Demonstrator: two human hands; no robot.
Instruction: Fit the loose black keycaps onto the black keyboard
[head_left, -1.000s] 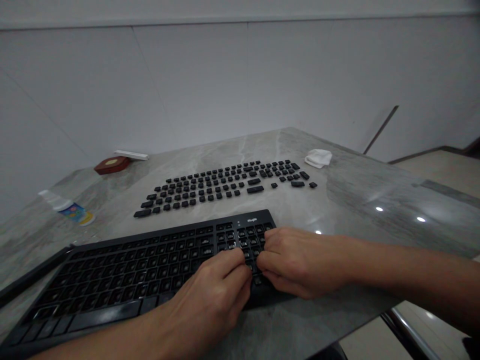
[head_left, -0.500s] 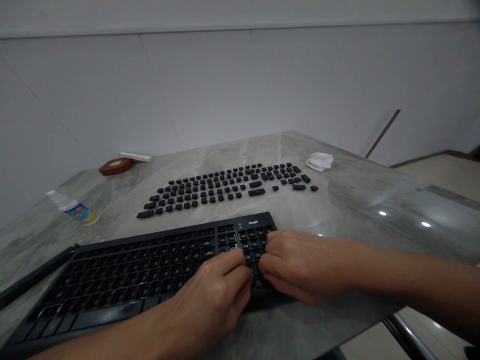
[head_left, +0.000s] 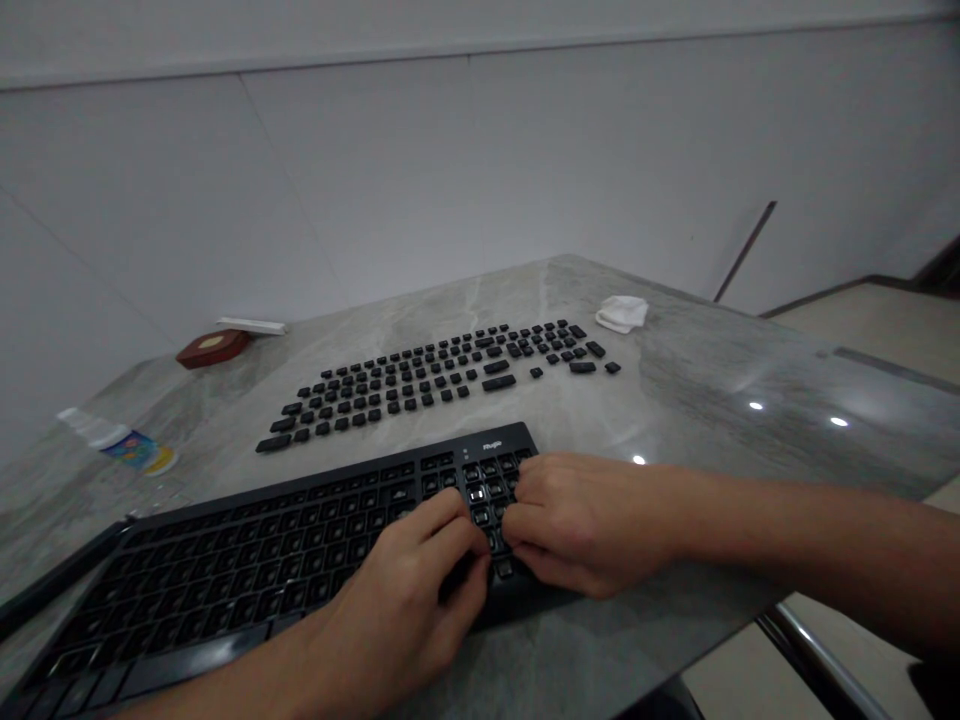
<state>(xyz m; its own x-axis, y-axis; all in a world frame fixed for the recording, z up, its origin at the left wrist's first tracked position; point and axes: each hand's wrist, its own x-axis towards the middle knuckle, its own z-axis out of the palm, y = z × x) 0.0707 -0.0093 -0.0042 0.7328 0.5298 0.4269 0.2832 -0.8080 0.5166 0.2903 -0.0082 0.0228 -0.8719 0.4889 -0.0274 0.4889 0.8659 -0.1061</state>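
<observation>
Near zone: find kbd flat on tabletop, running from near left toward centre. Note open sockets across most of kbd, w/ long bar key in place in near row. Note also black strip at far left corner of kbd.

Locate L hand over right-hand part of kbd, w/ fingers bent and thumb and index drawn close at num. pad. Cannot tell if gripping a small part or merely poised, due to partly hidden fingertips. Locate R hand just to right of L hand, at right end of num. pad, w/ fingers curled and turned inward. Cannot tell if holding anything, due to tips hidden by angle.

Handling, kbd (est.): rate as light, stiff, prob. plastic. Hold by short ends or far rim; keep heavy pressure off sockets, prob. fragile. Expect some slip on polished surf. if pushed from one side only.

Mid zone: find loose keycaps beyond kbd, well clear of both hands, set out in rows. Rate as v. light, hard, easily flicked away (est.). Pinch by opposite side walls, thumb + index; take long caps at mid-length to limit tipping. See bottle at left; cannot tell if upright or lying.

Far zone: see crumpled white cloth at right, prob. soft; red box at left, w/ white bar just behind; wall beyond.
</observation>
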